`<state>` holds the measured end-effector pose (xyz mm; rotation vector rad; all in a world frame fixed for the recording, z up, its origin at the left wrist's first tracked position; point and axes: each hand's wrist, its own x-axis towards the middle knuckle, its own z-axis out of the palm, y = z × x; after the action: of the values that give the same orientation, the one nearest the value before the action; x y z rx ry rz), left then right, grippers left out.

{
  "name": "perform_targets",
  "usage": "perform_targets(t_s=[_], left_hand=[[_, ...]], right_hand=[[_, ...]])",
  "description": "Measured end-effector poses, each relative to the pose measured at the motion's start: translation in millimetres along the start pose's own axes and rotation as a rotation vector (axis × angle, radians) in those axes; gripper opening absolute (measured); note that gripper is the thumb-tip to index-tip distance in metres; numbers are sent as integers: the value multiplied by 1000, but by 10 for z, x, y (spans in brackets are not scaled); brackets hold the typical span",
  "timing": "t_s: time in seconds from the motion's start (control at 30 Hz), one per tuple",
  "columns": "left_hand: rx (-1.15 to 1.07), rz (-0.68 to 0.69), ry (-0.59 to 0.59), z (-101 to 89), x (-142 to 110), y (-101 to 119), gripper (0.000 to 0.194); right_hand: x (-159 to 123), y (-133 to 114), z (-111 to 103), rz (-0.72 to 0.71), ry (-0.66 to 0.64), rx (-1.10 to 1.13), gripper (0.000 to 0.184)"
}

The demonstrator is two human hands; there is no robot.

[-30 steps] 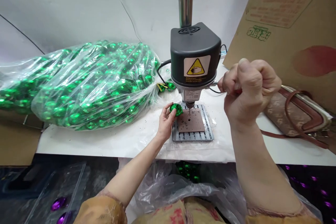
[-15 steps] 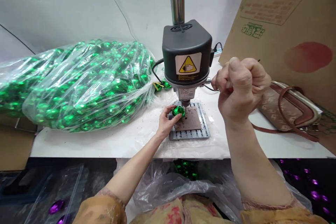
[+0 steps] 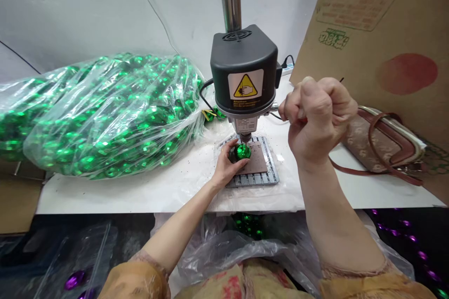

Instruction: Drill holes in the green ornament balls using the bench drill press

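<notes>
A shiny green faceted bead [image 3: 243, 151] sits directly beneath the chuck [image 3: 246, 137] of a small black bench drill [image 3: 244, 72]. My left hand [image 3: 227, 164] pinches the bead from the left, thumb at the front and fingers behind. Under it lies a brown board [image 3: 258, 161] on a slotted metal base [image 3: 270, 178]. To the drill's right, my right hand [image 3: 321, 112] is closed in a fist around a feed lever; most of the lever is hidden by the fingers. A metal hub [image 3: 275, 107] shows between the fist and the drill.
A large clear bag of green beads [image 3: 112, 117] lies left of the drill. On the right, a handbag [image 3: 382, 142] leans near a tall cardboard box [image 3: 382, 42]. Dark crumbs dot the white table [image 3: 133, 194]. Purple beads [image 3: 75, 279] lie below the table's edge.
My left hand has shifted the green bead rightward over the board, from beside the chuck to beneath it. The right fist keeps its place on the lever. The view has shifted slightly.
</notes>
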<state>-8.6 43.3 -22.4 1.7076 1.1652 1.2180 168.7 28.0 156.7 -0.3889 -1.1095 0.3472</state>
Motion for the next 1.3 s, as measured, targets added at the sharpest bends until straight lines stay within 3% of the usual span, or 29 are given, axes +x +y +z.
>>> perform_targets(t_s=[0.17,0.33,0.77,1.3], left_hand=[[-54,-32,-78,92,13,-36,61],[-96,-62,-66,147,19,-80,60],[-18,6,-112,119,1,-55,56],[-31,12,-144,101,-7,-12,53]], right_hand=[[-2,-7,10,-5,0,-12,44],[-5,-16,3,16,3,-35,45],[-107,15,-49,-62,-57,41,43],[-298,129,-130,-186,2,-27,51]])
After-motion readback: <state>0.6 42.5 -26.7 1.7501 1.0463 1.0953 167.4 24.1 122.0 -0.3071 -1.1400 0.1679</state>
